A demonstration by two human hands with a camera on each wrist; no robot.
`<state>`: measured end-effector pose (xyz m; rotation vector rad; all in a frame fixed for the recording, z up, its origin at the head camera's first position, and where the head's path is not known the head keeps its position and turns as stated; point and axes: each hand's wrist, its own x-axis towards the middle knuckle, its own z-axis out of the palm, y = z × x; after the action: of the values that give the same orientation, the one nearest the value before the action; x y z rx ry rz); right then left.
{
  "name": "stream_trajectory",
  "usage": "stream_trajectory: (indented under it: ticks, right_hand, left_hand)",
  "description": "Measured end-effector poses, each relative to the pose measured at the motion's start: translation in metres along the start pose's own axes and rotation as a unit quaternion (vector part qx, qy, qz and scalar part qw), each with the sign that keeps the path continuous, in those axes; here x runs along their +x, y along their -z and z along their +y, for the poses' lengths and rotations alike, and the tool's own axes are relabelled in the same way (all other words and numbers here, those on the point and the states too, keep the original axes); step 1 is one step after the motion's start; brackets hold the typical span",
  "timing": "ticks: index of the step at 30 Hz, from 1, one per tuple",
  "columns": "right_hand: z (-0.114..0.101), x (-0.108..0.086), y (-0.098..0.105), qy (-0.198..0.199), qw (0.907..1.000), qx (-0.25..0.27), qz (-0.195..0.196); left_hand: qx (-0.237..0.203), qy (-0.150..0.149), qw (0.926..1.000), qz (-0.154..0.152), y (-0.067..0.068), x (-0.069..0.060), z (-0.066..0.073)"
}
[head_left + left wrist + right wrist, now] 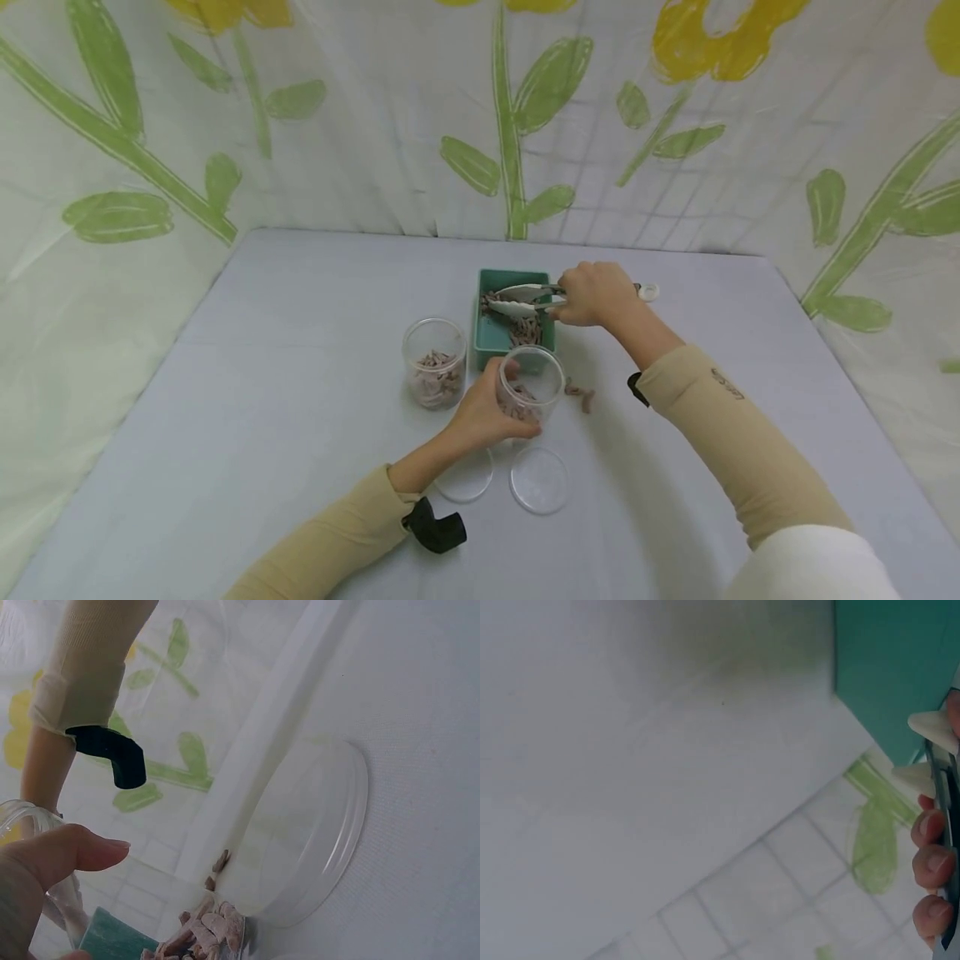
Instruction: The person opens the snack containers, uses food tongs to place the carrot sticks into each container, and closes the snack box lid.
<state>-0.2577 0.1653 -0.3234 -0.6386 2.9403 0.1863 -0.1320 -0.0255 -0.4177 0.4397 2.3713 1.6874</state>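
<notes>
My left hand (483, 408) grips a clear round jar (551, 379) that holds some brownish-pink stick-shaped pieces at its bottom. My right hand (596, 293) holds a pair of tongs (517, 308), whose pale tips reach into a green rectangular bin (491, 337). More of the brownish pieces (527, 332) lie in the bin, mostly on its right side. Whether the tongs pinch a piece cannot be made out. In the right wrist view, curled fingers (934, 862) wrap the tongs' handle beside the bin (892, 667).
A second clear jar (435, 354), partly filled with the same pieces, stands left of the bin. Two clear round lids (540, 481) lie on the white table (262, 417) near my left wrist. A few loose pieces (585, 396) lie right of the held jar. A flower-painted curtain (375, 125) hangs behind.
</notes>
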Motion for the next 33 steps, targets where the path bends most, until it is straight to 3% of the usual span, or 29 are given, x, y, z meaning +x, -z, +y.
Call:
stream_trajectory:
  ticks: [6, 12, 17, 25, 33]
  right_hand:
    - [0.006, -0.009, 0.001, -0.007, 0.9995, 0.028, -0.015]
    - [0.021, -0.030, 0.004, -0.025, 0.9950, 0.093, -0.023]
    - [0.034, -0.058, 0.012, -0.023, 0.9859, 0.166, 0.007]
    - [0.036, -0.107, 0.027, 0.036, 0.9618, 0.267, 0.045]
    - [0.038, -0.126, 0.018, 0.095, 0.9571, 0.268, 0.054]
  left_hand:
    - [0.004, -0.002, 1.0000, 0.000, 0.000, 0.001, -0.002]
    - [-0.015, 0.010, 0.9998, 0.010, 0.000, 0.000, -0.003]
    - [-0.039, 0.021, 0.9987, 0.024, 0.000, 0.003, -0.002]
    - [-0.043, 0.052, 0.9975, 0.021, 0.003, 0.006, 0.000]
    - [-0.049, 0.049, 0.9974, 0.020, 0.002, 0.005, 0.002]
